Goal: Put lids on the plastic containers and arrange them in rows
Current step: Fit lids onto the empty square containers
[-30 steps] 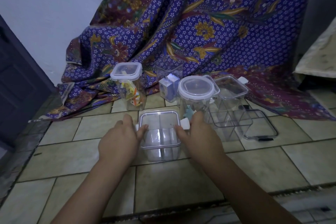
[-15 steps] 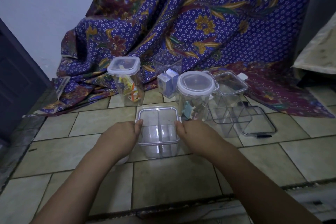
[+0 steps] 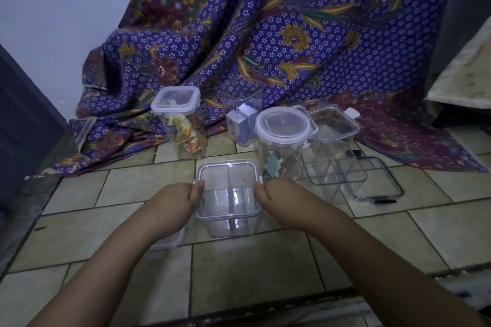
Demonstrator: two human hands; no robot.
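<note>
A clear square divided container with a white-rimmed lid on it stands on the tiled floor in front of me. My left hand presses its left side and my right hand its right side, thumbs at the lid's edges. Behind it stand a tall square lidded container with colourful bits, a round lidded container, and an uncovered jar holding small boxes. To the right sit an open divided container, a lidded one and a loose black-rimmed lid.
A purple flowered cloth drapes the wall and floor behind the containers. Another white lid lies partly hidden under my left forearm. A dark door is at the left and a mattress edge at the right.
Both hands slid down from the lid's far corners to its sides and closed into fists with thumbs on the lid's side edges. The view shifted slightly.
</note>
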